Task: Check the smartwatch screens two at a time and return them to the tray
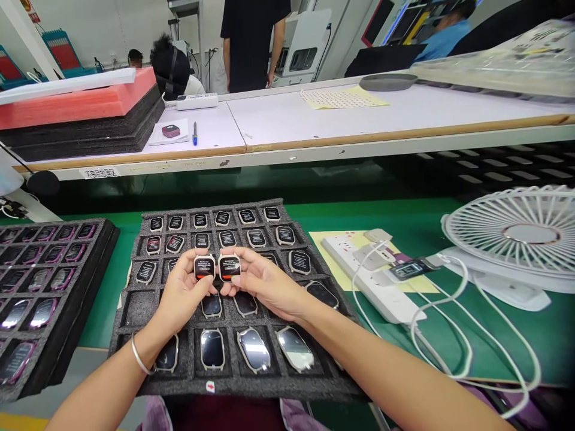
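My left hand (pixel 179 293) pinches a small smartwatch body (pixel 204 267) with a lit dark screen. My right hand (pixel 265 282) grips a second watch body (pixel 229 267) right beside it, the two nearly touching. Both are held just above a black foam tray (pixel 135 305) whose pockets hold several more watch bodies, some with lit screens at the far rows and dark glossy ones in the near row. A silver bangle circles my left wrist.
A second foam tray (pixel 67 323) of purple-rimmed watches lies at the left. To the right sit a white power strip (pixel 372 281) with cables, a small device (pixel 411 268) and a white desk fan (pixel 516 236). Behind is a raised shelf (pixel 314 149) with foam sheets; people stand beyond.
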A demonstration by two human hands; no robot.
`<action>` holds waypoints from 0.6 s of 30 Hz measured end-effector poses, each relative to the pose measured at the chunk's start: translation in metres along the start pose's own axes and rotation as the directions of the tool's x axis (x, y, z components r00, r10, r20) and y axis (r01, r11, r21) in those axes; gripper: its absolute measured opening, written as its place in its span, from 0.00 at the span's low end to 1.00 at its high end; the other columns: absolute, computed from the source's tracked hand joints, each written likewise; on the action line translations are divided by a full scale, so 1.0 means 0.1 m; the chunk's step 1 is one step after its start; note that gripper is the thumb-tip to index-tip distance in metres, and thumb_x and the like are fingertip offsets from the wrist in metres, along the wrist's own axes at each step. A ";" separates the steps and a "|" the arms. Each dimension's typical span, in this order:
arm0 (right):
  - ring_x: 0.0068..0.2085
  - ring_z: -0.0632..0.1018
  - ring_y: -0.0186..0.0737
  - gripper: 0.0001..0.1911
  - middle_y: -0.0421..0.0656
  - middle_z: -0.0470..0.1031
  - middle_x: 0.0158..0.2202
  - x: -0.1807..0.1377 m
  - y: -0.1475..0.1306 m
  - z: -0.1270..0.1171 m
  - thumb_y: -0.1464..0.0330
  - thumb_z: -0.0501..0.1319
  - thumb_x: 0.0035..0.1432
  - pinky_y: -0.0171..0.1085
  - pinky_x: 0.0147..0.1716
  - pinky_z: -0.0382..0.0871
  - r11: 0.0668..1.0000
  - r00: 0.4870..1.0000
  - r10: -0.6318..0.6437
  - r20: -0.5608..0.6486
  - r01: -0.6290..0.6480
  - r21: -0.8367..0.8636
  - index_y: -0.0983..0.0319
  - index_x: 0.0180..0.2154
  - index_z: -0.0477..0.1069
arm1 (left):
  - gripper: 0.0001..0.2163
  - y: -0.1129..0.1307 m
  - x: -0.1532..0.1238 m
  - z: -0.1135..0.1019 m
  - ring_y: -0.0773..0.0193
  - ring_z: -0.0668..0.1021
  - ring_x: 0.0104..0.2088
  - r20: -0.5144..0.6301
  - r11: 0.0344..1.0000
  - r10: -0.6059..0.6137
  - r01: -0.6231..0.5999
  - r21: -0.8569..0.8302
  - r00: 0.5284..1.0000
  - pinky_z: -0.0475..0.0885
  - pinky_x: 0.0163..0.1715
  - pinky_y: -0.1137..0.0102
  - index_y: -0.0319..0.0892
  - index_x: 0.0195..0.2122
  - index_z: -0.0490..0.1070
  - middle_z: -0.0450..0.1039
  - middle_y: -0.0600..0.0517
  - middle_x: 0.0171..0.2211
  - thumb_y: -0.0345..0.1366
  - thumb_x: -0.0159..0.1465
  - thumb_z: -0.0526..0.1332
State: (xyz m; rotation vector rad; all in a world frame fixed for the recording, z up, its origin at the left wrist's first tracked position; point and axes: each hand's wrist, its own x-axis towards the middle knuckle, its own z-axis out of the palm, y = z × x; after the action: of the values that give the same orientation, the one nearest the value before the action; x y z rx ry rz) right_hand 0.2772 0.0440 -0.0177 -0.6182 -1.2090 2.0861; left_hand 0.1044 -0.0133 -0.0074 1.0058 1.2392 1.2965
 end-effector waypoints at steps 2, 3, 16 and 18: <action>0.32 0.80 0.33 0.21 0.40 0.77 0.34 0.00 0.00 0.00 0.73 0.65 0.54 0.35 0.34 0.71 1.000 1.000 -0.006 0.001 0.006 0.005 0.61 0.51 0.67 | 0.20 0.00 -0.01 -0.01 0.71 0.77 0.26 0.009 1.000 0.005 -0.005 -0.006 1.000 0.73 0.27 0.74 0.43 0.49 0.66 0.74 0.52 0.38 0.30 0.55 0.66; 0.32 0.80 0.33 0.22 0.39 0.77 0.34 0.00 -0.01 0.00 0.74 0.65 0.54 0.35 0.34 0.71 1.000 1.000 -0.008 -0.001 0.008 0.007 0.61 0.51 0.66 | 0.20 0.00 -0.01 -0.01 0.71 0.77 0.26 0.017 1.000 0.007 -0.007 -0.017 1.000 0.73 0.29 0.73 0.43 0.49 0.66 0.74 0.52 0.39 0.30 0.55 0.66; 0.25 0.74 0.29 0.19 0.36 0.73 0.30 0.01 -0.01 -0.01 0.70 0.67 0.53 0.33 0.29 0.67 0.999 0.997 -0.011 -0.078 0.007 -0.044 0.60 0.46 0.68 | 0.17 0.04 -0.05 -0.01 0.61 0.83 0.29 0.058 0.993 -0.083 0.087 -0.082 0.995 0.78 0.33 0.66 0.42 0.49 0.67 0.76 0.47 0.44 0.34 0.58 0.63; 0.25 0.74 0.29 0.18 0.36 0.73 0.30 0.01 0.00 -0.01 0.69 0.68 0.53 0.33 0.28 0.67 0.999 0.996 -0.009 -0.083 0.005 -0.048 0.60 0.45 0.67 | 0.17 0.04 -0.05 0.00 0.62 0.83 0.28 0.054 0.994 -0.084 0.088 -0.068 0.995 0.78 0.32 0.67 0.41 0.48 0.68 0.76 0.47 0.43 0.35 0.58 0.64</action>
State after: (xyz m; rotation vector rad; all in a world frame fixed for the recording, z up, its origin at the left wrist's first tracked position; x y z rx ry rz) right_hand 0.2770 0.0456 -0.0179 -0.7147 -1.2145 2.0099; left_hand 0.1044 -0.0178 -0.0035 0.9202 1.1776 1.2322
